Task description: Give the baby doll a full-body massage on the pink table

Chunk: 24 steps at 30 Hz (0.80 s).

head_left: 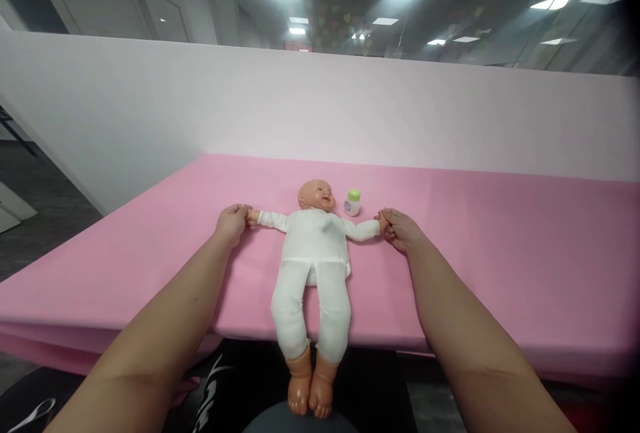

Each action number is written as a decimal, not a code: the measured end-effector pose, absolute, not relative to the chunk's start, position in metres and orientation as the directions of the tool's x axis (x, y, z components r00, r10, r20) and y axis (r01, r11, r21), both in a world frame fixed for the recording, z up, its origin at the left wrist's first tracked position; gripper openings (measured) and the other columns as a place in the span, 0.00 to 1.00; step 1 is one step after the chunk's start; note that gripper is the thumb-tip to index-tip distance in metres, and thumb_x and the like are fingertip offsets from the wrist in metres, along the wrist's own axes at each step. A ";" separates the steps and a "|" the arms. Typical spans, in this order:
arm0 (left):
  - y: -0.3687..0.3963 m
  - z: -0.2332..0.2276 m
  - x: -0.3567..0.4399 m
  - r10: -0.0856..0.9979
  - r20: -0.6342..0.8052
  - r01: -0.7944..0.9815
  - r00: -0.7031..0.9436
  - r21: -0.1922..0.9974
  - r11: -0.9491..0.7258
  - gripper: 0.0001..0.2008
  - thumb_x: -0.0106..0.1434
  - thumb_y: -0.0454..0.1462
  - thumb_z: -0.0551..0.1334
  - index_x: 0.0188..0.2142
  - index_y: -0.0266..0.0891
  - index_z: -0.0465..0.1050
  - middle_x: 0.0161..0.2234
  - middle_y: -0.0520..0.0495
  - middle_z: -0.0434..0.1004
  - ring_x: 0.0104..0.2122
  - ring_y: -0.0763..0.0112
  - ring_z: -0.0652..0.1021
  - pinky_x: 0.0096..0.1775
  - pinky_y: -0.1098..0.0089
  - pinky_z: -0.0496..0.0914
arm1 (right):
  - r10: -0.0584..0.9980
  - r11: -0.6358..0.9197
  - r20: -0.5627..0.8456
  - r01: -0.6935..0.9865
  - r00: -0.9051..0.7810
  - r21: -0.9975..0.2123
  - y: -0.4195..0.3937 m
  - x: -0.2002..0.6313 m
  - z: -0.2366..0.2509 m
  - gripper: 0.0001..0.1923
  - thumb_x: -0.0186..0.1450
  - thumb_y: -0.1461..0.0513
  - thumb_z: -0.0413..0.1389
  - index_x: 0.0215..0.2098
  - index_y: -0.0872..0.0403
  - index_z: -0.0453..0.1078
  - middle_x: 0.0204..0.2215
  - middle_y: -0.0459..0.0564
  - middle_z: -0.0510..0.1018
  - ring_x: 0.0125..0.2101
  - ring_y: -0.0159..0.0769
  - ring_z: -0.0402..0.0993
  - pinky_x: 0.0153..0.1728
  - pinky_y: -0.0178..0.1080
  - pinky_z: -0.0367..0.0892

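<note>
A baby doll [315, 240] with a white cloth body lies on its back on the pink-covered table [165, 253]. Its head is at the far end, turned to the right, and its feet hang past the near edge. Both doll arms are stretched out sideways. My left hand [233, 223] is closed around the doll's hand on the left side. On the other side, my right hand [401, 229] pinches the doll's other hand. A small clear jar [352, 206] with a green lid stands beside the doll's head, nearer to my right hand.
A white partition wall [320, 106] rises behind the table, with glass above it reflecting ceiling lights. The table's near edge runs just in front of my dark-clothed legs [245, 380]. Grey floor [50, 186] shows at the left.
</note>
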<state>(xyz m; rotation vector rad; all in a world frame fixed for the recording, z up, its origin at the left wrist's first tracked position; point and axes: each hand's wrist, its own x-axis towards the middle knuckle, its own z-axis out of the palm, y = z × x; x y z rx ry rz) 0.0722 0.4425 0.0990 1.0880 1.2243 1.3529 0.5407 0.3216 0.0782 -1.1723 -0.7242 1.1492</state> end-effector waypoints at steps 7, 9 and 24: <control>0.450 0.096 0.069 0.994 -0.033 -0.106 -0.108 0.994 0.021 0.08 0.60 0.29 0.62 0.41 0.32 0.74 0.30 0.40 0.79 0.24 0.64 0.81 0.30 0.60 0.80 | 0.931 -0.041 -0.136 -0.273 0.339 -0.961 0.326 0.539 0.077 0.12 0.56 0.65 0.66 0.39 0.56 0.77 0.25 0.48 0.76 0.18 0.23 0.58 0.13 0.27 0.56; 0.451 0.095 0.068 0.996 -0.036 -0.135 -0.082 0.991 0.024 0.11 0.59 0.28 0.63 0.43 0.31 0.74 0.31 0.39 0.80 0.25 0.64 0.81 0.31 0.59 0.81 | 0.937 -0.049 -0.142 -0.283 0.320 -0.958 0.325 0.540 0.077 0.14 0.56 0.68 0.65 0.41 0.55 0.78 0.29 0.50 0.78 0.20 0.24 0.63 0.16 0.27 0.62; 0.444 0.097 0.065 0.999 0.025 -0.183 -0.022 0.983 -0.029 0.16 0.52 0.32 0.73 0.40 0.33 0.76 0.28 0.46 0.77 0.22 0.72 0.77 0.27 0.69 0.76 | 0.974 0.001 -0.097 -0.431 0.206 -0.902 0.320 0.553 0.074 0.15 0.58 0.70 0.68 0.42 0.51 0.75 0.37 0.49 0.79 0.29 0.27 0.75 0.27 0.26 0.75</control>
